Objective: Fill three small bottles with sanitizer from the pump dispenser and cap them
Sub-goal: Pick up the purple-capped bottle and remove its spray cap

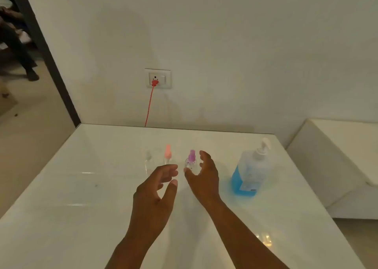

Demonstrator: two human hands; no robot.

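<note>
Three small clear bottles stand in a row on the white table [81, 187]: one with a clear cap [147, 160], one with a pink cap [167, 153], one with a purple cap [191, 160]. The pump dispenser [250, 171], partly filled with blue sanitizer, stands to their right. My right hand [203, 175] hovers with relaxed, spread fingers just beside the purple-capped bottle; whether it touches is unclear. My left hand [158, 185] is held open in front of the pink-capped bottle and holds nothing.
A wall socket [158, 78] with a red plug and red cable [149, 105] sits on the wall behind the table. A white ledge [337, 156] lies to the right. A person's legs show at the far left beyond a dark door frame.
</note>
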